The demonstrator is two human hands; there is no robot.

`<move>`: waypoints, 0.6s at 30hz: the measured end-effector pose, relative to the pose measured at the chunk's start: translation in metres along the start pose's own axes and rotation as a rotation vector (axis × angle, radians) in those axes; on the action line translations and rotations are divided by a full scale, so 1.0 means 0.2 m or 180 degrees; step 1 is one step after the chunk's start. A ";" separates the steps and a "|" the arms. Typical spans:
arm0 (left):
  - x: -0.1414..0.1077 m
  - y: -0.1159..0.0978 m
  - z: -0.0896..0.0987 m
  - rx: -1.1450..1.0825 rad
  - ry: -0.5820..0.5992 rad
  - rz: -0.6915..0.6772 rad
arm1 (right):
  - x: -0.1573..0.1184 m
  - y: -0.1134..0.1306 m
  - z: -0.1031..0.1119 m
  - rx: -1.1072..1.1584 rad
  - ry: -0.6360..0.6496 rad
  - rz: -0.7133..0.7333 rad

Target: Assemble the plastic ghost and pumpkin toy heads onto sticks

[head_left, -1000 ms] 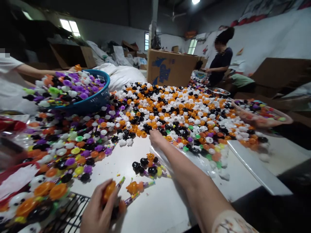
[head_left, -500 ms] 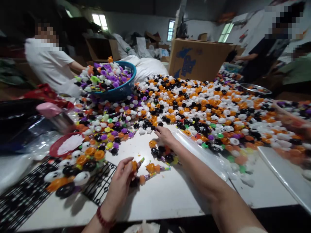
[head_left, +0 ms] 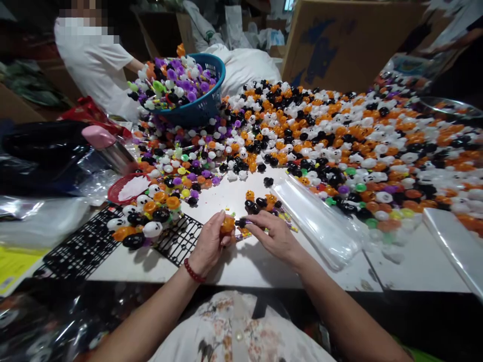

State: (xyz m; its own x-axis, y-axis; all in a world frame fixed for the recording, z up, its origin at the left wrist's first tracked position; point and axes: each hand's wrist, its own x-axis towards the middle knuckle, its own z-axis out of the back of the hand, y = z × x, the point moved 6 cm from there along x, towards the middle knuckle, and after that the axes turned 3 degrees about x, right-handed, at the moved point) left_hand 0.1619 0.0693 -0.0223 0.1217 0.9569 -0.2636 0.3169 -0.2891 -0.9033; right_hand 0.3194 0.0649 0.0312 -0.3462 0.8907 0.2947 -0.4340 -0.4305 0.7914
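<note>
My left hand (head_left: 210, 241) is closed around an orange figure topper (head_left: 227, 224), its fingers wrapped behind it. Between the thumb and fingers of my right hand (head_left: 278, 237) is a slim candy-filled tube with a black ridged cap (head_left: 240, 222). The cap points at the orange topper; whether they touch I cannot tell. Just beyond my right hand lies a small group of black and orange toppers (head_left: 260, 203), with colourful tubes partly hidden under that hand. Left of my left hand, a bunch of ghost, orange and black toppers (head_left: 143, 221) rests over a black plastic grid (head_left: 179, 239).
A large heap of white, orange and black toppers (head_left: 320, 125) covers the back and right. Clear plastic bags (head_left: 317, 221) lie right of my hands. At the back left stand a full blue basket (head_left: 217, 80), a pink-lidded flask (head_left: 109, 146) and a person in white (head_left: 90, 60).
My right hand has come back from the heap's edge towards my left hand and now holds a black-capped tube. My left hand has lifted the orange topper. The view has tilted down.
</note>
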 end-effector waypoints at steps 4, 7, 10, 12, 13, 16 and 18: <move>-0.02 0.00 -0.01 0.0437 -0.0091 -0.0060 | -0.02 0.01 0.01 -0.0059 -0.0026 0.0121; -0.03 0.02 0.00 0.0599 -0.0153 0.0100 | -0.04 0.02 0.02 -0.0184 -0.0008 0.0178; -0.03 0.04 0.00 0.0610 -0.0153 0.0248 | -0.04 0.03 0.02 -0.0303 0.0050 0.0176; -0.02 0.05 0.00 0.0662 -0.0129 0.0257 | -0.04 0.04 0.02 -0.0233 0.0174 0.0096; -0.02 0.05 -0.01 0.0700 -0.0111 0.0229 | -0.04 0.04 0.01 -0.0179 0.0236 0.0044; -0.02 0.05 -0.04 0.0759 -0.0079 0.0162 | -0.04 0.04 -0.01 -0.0064 0.0334 -0.0042; -0.03 0.04 -0.05 0.0839 -0.0162 0.0127 | -0.05 0.05 -0.04 -0.0008 0.0300 -0.0058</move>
State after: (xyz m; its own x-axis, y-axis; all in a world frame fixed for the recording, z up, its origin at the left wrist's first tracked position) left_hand 0.1726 0.0607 -0.0251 0.0798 0.9469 -0.3114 0.0563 -0.3162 -0.9470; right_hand 0.3119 0.0517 0.0317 -0.4150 0.8807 0.2283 -0.4429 -0.4148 0.7949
